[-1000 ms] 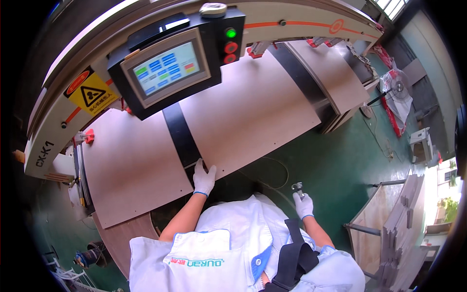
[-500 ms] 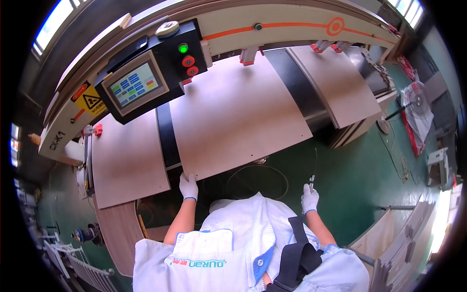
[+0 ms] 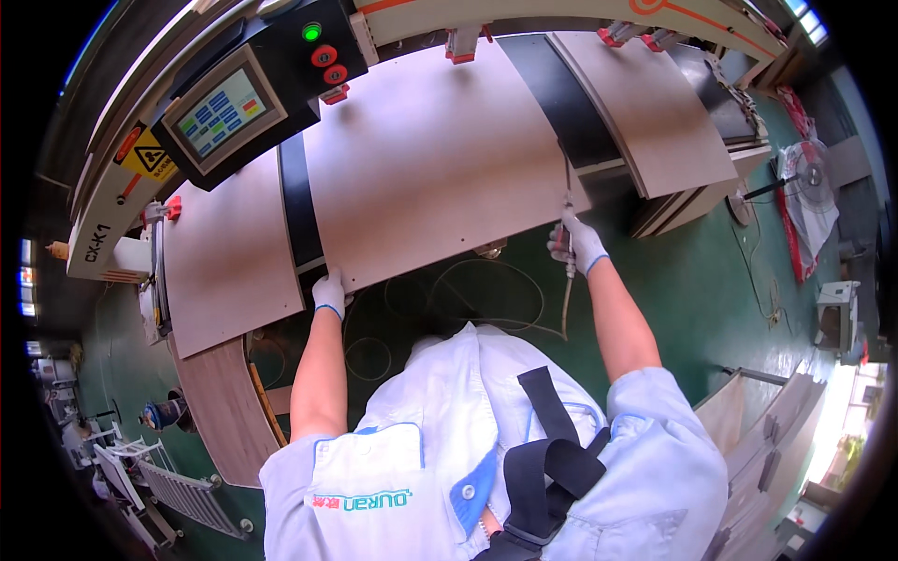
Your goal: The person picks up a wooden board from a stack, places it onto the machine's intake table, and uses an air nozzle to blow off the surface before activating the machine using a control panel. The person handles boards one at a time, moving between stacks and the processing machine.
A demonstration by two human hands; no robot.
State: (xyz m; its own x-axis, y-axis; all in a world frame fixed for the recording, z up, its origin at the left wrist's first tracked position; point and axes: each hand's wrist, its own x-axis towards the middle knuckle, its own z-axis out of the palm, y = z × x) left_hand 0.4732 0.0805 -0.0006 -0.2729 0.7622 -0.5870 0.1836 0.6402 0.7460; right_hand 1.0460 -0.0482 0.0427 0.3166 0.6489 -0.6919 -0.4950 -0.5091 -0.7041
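A wide pale-brown wood panel [image 3: 430, 159] lies on the machine bed, with small holes along its near edge. My left hand [image 3: 329, 292], in a white glove, grips the panel's near left corner; some of its fingers are hidden. My right hand [image 3: 582, 241], gloved too, is closed around an air blow gun [image 3: 569, 210]. The gun's thin nozzle points away over the panel's right edge, and a hose hangs below the hand.
Another panel [image 3: 229, 248] lies to the left, and stacked panels [image 3: 645, 112] lie to the right. A machine beam with a control box and screen [image 3: 217, 112] spans the far side. A fan [image 3: 803, 178] stands at right; boards [image 3: 772, 439] lean at lower right.
My right hand has lifted the air blow gun up and forward to the panel's right corner. My left hand stays at the left corner. The view has shifted, so the machine sits higher.
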